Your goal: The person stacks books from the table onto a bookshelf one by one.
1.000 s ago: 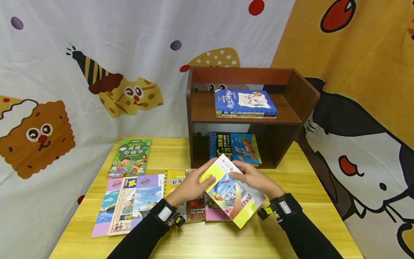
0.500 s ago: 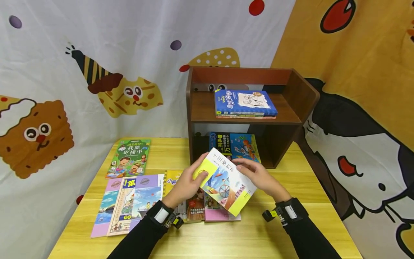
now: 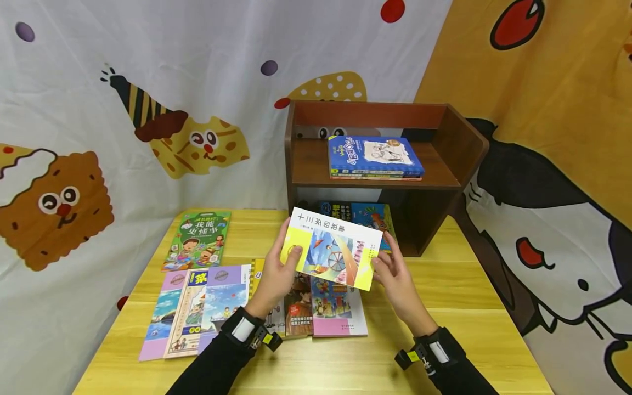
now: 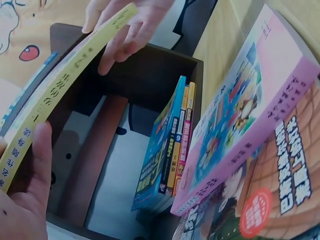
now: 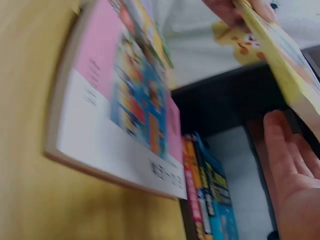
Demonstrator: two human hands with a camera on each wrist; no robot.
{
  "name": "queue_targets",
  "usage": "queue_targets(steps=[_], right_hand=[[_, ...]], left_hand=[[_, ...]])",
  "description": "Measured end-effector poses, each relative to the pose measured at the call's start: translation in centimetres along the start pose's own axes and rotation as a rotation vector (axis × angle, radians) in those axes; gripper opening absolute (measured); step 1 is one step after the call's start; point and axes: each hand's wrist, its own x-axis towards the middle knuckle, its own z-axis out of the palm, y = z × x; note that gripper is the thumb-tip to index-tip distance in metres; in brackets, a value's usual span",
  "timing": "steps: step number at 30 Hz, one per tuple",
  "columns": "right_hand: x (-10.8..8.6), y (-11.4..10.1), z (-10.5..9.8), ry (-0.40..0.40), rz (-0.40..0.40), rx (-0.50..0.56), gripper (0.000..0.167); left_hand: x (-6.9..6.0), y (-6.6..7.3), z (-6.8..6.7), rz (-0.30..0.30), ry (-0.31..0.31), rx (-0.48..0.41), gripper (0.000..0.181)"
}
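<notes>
A storybook (image 3: 333, 253) with a white and yellow cover is held up before the small shelf, tilted, its front facing up. My left hand (image 3: 277, 274) grips its left end, the thumb on the cover; the yellow spine (image 4: 67, 82) faces the left wrist camera. My right hand (image 3: 404, 288) is at the book's right end. In the right wrist view its fingers (image 5: 282, 150) are fairly straight, close to the book and not curled round it. Beneath the held book lie a pink-and-white book (image 3: 340, 312), a brown-covered book (image 3: 298, 315) and a partly hidden yellow book (image 3: 257, 270).
A brown two-tier shelf (image 3: 377, 186) stands at the back. A stack topped by a blue book (image 3: 375, 156) lies on its upper tier; more books (image 3: 372, 213) lie below. On the table's left are a green book (image 3: 197, 241) and overlapping pink-purple books (image 3: 224, 293).
The book has been raised slightly and turned counterclockwise, so its long side is now nearly level. My right hand has shifted from its upper edge to its right end.
</notes>
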Motion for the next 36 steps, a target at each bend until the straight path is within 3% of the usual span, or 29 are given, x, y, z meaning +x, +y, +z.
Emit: queue_targets(steps=[3,8,13,17,23,28,36], right_hand=[[-0.7,0.6,1.1,-0.020,0.009,0.057,0.067],[-1.1,0.9,2.1,-0.032,-0.013,0.114,0.066],[-0.7,0.3,2.1,-0.024,-0.052,0.096,0.061],[-0.5,-1.0,1.9,-0.008,-0.092,0.058,0.060],[-0.4,-3.0,1.3,0.044,-0.106,-0.018,0.057],[0.2,-5.1,0.5,0.038,-0.170,-0.096,0.057],[1.9,-9.3,-0.6,0.034,-0.262,-0.059,0.055]], left_hand=[[-0.2,1.3,0.3,-0.018,0.021,-0.003,0.065],[-0.6,1.1,0.9,-0.077,0.024,0.010,0.066],[-0.7,0.8,1.1,-0.122,0.006,0.035,0.067],[-0.7,1.0,1.1,-0.140,-0.054,0.032,0.068],[-0.2,1.7,1.2,-0.181,-0.166,-0.096,0.071],[0.4,2.6,1.3,-0.141,-0.189,-0.086,0.073],[2.9,6.0,1.3,0.008,-0.220,-0.065,0.078]])
